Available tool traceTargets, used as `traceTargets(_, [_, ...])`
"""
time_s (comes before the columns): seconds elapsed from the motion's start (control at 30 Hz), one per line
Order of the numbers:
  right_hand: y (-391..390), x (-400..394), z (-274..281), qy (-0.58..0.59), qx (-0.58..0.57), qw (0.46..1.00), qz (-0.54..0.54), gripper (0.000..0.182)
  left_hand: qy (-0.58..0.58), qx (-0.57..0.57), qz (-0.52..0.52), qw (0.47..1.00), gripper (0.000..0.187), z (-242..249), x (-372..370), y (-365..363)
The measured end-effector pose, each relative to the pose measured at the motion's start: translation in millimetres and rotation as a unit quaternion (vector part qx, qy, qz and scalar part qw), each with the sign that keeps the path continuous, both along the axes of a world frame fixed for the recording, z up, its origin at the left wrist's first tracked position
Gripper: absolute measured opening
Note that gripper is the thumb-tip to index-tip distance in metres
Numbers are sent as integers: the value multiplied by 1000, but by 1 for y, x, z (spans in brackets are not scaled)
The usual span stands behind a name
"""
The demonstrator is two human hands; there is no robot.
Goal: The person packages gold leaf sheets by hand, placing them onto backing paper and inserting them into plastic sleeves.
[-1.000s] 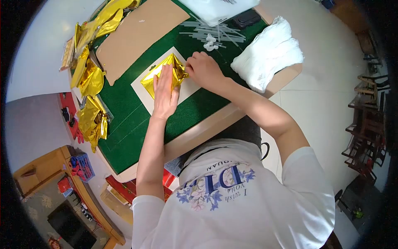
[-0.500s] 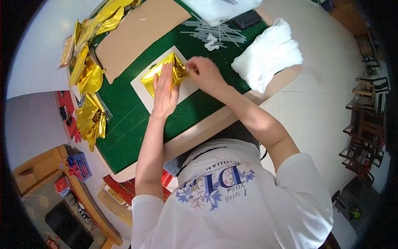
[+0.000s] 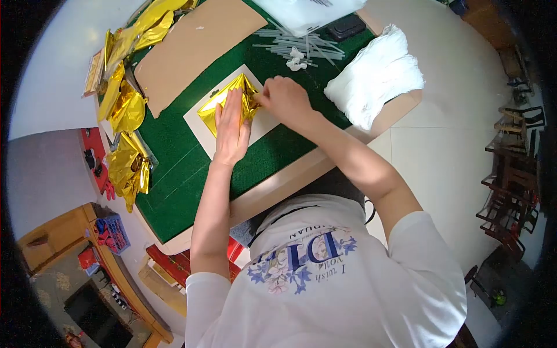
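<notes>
A folded piece of shiny gold foil (image 3: 210, 110) lies on a pale card (image 3: 200, 130) with a dark slot near its upper edge. My left hand (image 3: 233, 130) rests flat on the foil, fingers stretched out and pointing away from me. At the foil's right edge, my right hand (image 3: 285, 100) is closed, its fingertips pinching the foil there. The fingertips themselves are partly hidden by the curled hand. Beneath the card is a green mat-covered table (image 3: 174, 168).
Several crumpled gold foil pieces (image 3: 129, 110) line the table's left side. Brown cardboard (image 3: 197, 43) lies at the back. Thin clear straws (image 3: 316, 49), a black case (image 3: 346, 27), clear plastic (image 3: 307, 14) and a white soft bundle (image 3: 377, 78) are to the right.
My right hand has shifted slightly left and down against the foil's right edge. The left hand stays flat in nearly the same place.
</notes>
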State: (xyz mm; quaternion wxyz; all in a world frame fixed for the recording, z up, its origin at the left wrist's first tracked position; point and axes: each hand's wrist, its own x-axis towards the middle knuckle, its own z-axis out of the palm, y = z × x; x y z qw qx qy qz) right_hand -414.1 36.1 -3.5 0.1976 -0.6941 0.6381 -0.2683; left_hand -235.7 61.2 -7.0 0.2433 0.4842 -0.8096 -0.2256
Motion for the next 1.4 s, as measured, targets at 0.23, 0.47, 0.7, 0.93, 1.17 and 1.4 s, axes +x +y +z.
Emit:
traceTargets(0.23, [6, 14, 15, -38, 180, 983, 4, 29, 9, -13, -8, 1000, 65, -2, 2, 0])
traceTargets(0.47, [4, 22, 18, -99, 169, 980, -48, 32, 6, -3, 2, 1000, 65, -2, 1, -1])
traceTargets(0.7, [-5, 29, 15, -107, 164, 977, -91, 31, 23, -7, -4, 1000, 65, -3, 2, 0])
traceTargets(0.93, [-26, 29, 6, -175, 211, 955, -117, 32, 21, -8, -6, 1000, 67, -3, 2, -1])
traceTargets(1.17, [-26, 40, 6, -20, 144, 986, -81, 25, 22, -2, -2, 1000, 67, -1, 0, -1])
traceTargets(1.4, [-9, 46, -1, -23, 35, 998, -56, 16, 13, -10, -6, 1000, 66, -2, 1, -1])
